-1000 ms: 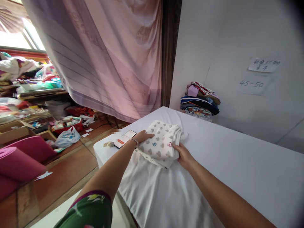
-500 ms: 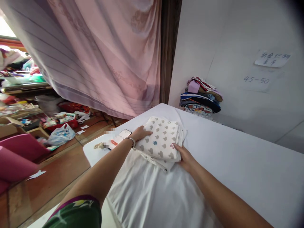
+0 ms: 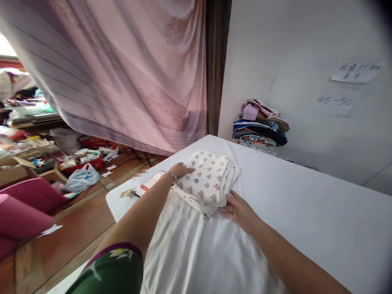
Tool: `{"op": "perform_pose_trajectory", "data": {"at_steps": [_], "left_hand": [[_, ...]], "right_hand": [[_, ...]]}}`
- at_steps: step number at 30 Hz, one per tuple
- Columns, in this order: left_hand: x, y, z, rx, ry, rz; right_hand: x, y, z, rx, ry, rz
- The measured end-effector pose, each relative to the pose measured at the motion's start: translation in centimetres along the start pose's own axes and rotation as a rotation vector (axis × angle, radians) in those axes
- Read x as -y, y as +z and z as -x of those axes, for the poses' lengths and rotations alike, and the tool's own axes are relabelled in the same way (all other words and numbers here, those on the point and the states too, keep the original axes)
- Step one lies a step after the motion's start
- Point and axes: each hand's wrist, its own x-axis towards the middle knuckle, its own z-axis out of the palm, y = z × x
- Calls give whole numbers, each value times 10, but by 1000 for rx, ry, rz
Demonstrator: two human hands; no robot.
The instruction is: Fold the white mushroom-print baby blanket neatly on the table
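Observation:
A folded white garment printed with small grey shapes [image 3: 208,177] lies on the white-sheeted table [image 3: 306,212]. My left hand [image 3: 180,169] rests flat on the garment's left edge, fingers stretched out, a bracelet on the wrist. My right hand [image 3: 240,210] lies on the sheet just off the garment's near right corner, fingers spread and touching its edge. Neither hand grips anything.
A phone [image 3: 148,183] and a small pale knot of cord [image 3: 125,192] lie at the table's left corner. A stack of folded clothes [image 3: 260,126] sits against the white wall. Pink curtain [image 3: 137,73] hangs behind. Cluttered floor, plastic bag [image 3: 81,179] and pink mats [image 3: 27,204] are at left.
My right hand has let go of the garment's right edge and drawn back onto the sheet. The garment now lies flatter and squared. My left hand stays on its left edge.

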Motion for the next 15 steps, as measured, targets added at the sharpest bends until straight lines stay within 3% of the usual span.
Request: {"op": "perform_pose_trajectory", "data": {"at_steps": [5,10,15], "left_hand": [[-4,-5,6,-7,-69,-117],[-13,-10,21,-78,-91,-115],[-37,-25,43,-104,-19,-64]], "right_hand": [[-6,-49,62,-166,10,171],[-33,-98,114,-215,-16,137],[-48,-110,136,-218,-157,115]]}}
